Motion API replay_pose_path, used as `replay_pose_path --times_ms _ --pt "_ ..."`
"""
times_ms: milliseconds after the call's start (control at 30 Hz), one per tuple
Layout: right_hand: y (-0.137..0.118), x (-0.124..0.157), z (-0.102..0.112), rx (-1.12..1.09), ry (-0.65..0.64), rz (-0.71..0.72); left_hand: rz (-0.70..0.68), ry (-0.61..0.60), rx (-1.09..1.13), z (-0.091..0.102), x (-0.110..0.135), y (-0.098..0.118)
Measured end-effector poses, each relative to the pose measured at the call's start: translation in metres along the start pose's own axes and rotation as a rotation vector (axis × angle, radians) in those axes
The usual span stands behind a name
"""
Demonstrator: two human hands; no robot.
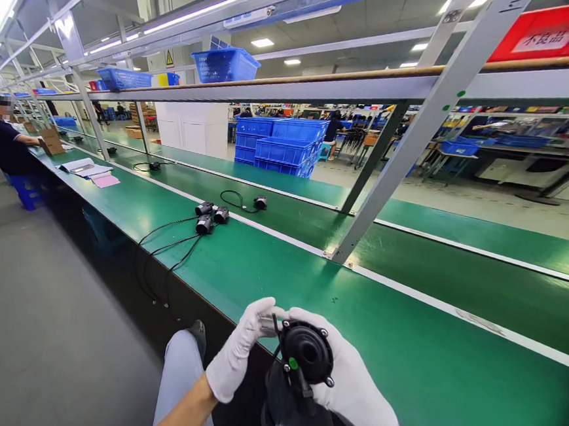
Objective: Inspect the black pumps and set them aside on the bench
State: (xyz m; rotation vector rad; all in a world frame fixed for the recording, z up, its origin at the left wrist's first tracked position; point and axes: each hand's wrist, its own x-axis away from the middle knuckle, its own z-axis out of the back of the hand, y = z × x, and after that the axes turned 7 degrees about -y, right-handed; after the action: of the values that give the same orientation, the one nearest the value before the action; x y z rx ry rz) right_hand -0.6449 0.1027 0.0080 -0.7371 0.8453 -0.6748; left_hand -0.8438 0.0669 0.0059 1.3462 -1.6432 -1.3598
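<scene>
My right hand (356, 389), in a white glove, is closed around a round black pump-like part (307, 351) just over the bench's near edge. The part has a ringed face, metal screws at its lugs, a green dot sticker and a short spout pointing down. At its left side my left hand (242, 347), also gloved in white, has its fingers bent about a black cable (277, 337); the fingertips are partly hidden. Farther left on the green bench (269, 277) sit several similar black parts (204, 224), their cables hanging over the edge.
A sloping metal post (398, 150) rises from the bench to an overhead shelf (324, 85) with blue baskets (226, 64) and a red bin (549, 33). Another black part (260, 202) lies on the middle strip. Papers (86, 168) and a seated person (5, 135) are far left.
</scene>
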Motion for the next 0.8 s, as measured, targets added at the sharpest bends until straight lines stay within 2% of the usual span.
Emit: replay_pose_path --times_ms 133,233,300,467,533,667,800 --pt "0.006 0.002 -0.001 -0.006 0.003 -0.028 0.136 0.171 -0.088 0.036 0.009 -0.06" --pt "0.008 0.001 -0.001 -0.02 0.037 -0.029 0.284 0.2 -0.198 0.059 0.027 -0.105" --pt "0.009 -0.001 -0.001 -0.027 0.056 -0.002 0.376 0.185 -0.237 0.068 0.041 -0.128" --pt "0.003 -0.008 0.0 -0.026 0.033 -0.025 0.411 -0.002 -0.346 0.074 0.075 -0.161" --pt "0.0 -0.011 0.001 -0.023 0.022 -0.027 0.47 -0.067 -0.397 0.077 0.086 -0.173" --pt "-0.001 -0.016 0.003 -0.016 0.032 -0.003 0.637 -0.065 -0.474 0.087 0.102 -0.203" --pt "0.001 -0.017 0.005 -0.008 0.05 -0.016 0.694 -0.046 -0.56 0.094 0.107 -0.219"
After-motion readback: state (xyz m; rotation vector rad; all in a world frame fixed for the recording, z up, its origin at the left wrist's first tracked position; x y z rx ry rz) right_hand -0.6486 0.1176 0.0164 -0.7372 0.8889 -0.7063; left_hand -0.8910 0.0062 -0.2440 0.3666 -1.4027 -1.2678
